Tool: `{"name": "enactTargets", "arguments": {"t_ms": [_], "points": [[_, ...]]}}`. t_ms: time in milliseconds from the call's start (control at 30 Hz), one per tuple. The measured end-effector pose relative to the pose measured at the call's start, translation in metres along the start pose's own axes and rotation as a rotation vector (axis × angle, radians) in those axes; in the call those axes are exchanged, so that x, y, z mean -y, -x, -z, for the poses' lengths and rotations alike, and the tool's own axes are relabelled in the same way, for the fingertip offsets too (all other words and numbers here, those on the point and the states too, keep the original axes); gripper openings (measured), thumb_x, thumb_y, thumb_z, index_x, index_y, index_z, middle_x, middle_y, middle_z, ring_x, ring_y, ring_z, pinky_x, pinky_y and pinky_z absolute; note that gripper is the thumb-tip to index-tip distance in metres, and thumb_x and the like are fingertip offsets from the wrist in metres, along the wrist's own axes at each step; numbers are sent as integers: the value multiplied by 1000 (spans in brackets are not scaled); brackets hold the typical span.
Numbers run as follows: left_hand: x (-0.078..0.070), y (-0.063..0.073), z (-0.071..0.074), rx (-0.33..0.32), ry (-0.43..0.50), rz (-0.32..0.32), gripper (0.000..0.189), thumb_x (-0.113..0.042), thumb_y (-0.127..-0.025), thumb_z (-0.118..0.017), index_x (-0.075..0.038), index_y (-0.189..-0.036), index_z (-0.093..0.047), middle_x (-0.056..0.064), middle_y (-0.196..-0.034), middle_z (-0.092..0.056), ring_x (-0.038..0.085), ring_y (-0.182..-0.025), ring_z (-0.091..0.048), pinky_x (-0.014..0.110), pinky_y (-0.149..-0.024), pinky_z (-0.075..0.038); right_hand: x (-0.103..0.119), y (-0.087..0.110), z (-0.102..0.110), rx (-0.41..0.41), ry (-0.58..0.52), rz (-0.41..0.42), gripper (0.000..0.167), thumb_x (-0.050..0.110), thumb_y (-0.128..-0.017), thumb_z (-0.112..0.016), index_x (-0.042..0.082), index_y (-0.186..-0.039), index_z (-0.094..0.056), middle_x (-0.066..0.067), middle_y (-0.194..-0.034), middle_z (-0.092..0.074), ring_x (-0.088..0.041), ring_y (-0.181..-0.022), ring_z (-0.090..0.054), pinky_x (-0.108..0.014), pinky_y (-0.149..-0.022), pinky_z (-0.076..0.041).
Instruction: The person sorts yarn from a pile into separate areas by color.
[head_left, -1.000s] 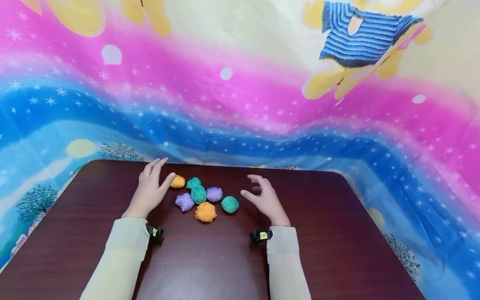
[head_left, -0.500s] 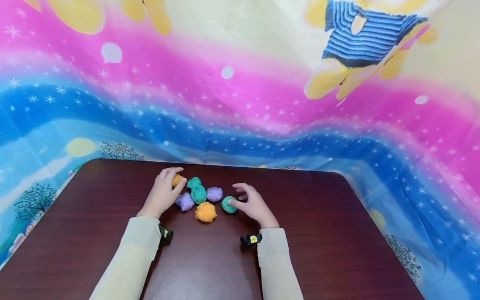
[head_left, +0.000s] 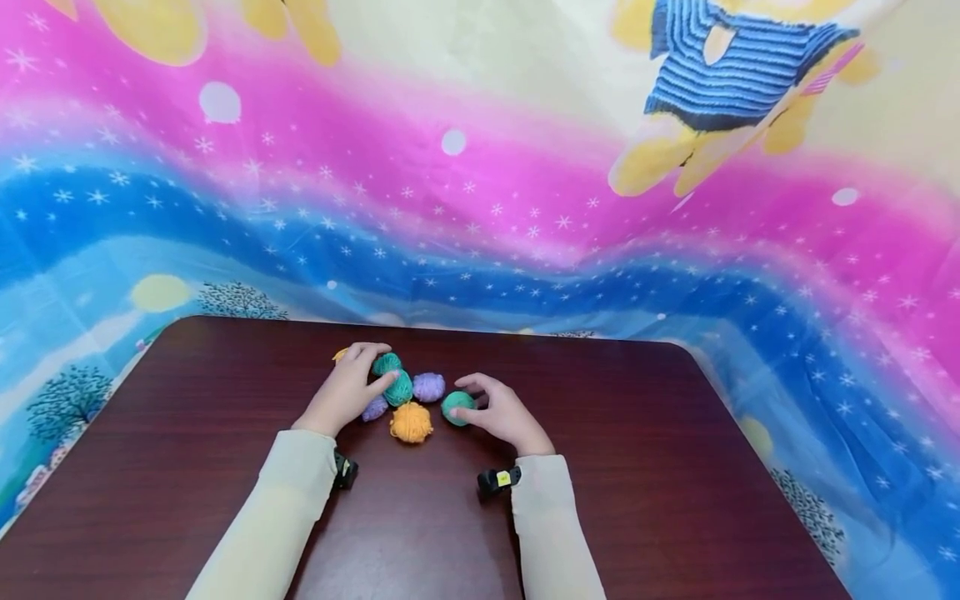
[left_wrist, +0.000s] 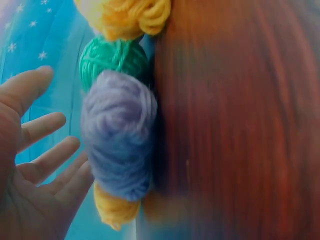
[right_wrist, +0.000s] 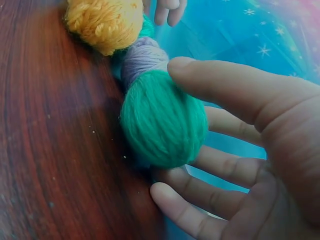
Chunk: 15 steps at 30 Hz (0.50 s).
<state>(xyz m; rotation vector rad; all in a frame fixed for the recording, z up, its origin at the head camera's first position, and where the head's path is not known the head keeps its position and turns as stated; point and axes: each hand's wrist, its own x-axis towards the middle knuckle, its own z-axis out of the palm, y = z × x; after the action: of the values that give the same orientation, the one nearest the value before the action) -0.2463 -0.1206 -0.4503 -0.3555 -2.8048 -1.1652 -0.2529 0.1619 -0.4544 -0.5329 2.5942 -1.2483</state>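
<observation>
Head view: your left hand (head_left: 343,392) is reaching over the cluster, blocking most of a yellow ball (head_left: 340,355) and part of a purple ball (head_left: 375,408); two green balls (head_left: 401,390) are sitting by its fingertips, another purple ball (head_left: 429,387) and an orange ball (head_left: 411,423) near. Your right hand (head_left: 506,412) is curving loosely round a lone green ball (head_left: 454,406); contact, can't tell. Everything's resting on the brown table (head_left: 637,500), snowflake-print cloth (head_left: 525,208) hanging behind. Wrist cameras (head_left: 503,479) are showing yellow labels, text too small.

Left wrist view: your fingers (left_wrist: 57,155) are lying spread beside overlapping yarn; orange ball's running off the top.

Right wrist view: your thumb (right_wrist: 215,80) is overlapping the lone green ball's edge, fingers spreading behind, partly hidden.
</observation>
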Motion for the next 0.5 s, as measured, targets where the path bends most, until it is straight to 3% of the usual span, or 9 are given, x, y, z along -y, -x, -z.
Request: {"name": "enactTargets", "arguments": {"t_ms": [167,500], "points": [[-4,-3,-5,52,-36,10,66,-36,-99,-67,-1,-150,-43,27,-150,-39,44,-135,-44,60,-107,-41,1,2,1,2,2,4,45,28,-92,-77,13,-132,-64,-6,-127,-63,-24,-104,-61,-42,-87,-54],[-8,-11,-10,56,-87,87,60,-33,-101,-64,4,-146,-47,31,-143,-47,44,-129,-50,58,-103,-45,-2,1,3,-2,19,-20,38,28,-92,-77,18,-127,-67,-3,-122,-64,-20,-100,-60,-38,-85,-53]]}}
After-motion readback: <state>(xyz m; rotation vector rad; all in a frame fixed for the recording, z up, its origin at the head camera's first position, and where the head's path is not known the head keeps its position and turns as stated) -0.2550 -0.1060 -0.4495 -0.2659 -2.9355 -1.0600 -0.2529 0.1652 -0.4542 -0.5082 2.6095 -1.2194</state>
